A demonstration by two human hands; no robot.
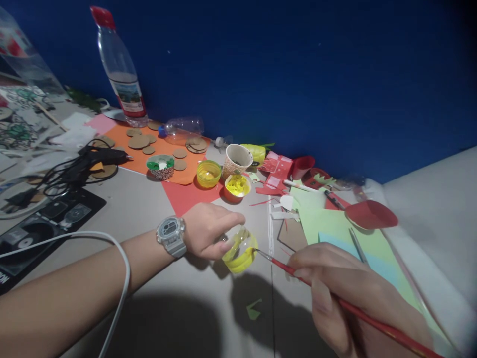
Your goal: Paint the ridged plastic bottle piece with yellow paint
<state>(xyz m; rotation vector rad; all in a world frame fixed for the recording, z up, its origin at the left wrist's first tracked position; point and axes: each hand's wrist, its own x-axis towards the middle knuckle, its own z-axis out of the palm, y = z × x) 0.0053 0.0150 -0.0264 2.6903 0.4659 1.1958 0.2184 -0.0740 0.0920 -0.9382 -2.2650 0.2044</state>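
Note:
Between the thumb and fingers of my left hand (208, 231) is a clear plastic bottle piece (242, 256), its side coated in yellow paint. My right hand (346, 288) grips a red paintbrush (376, 323) like a pen, and the dark brush tip touches the yellow rim at the right side. Just beyond stand a red-sided cup bottom with yellow paint (237, 185), a yellow-painted plastic cup (208, 175) and a patterned paper cup (238, 158). A cup bottom with green paint (160, 166) is farther left.
Cardboard discs (138, 142) lie on orange paper (179, 175) near an upright water bottle (124, 84). At left are a black glue gun (108, 155), its cords and a white cable (124, 253). Scissors (358, 246) lie on green paper (316, 221) at right.

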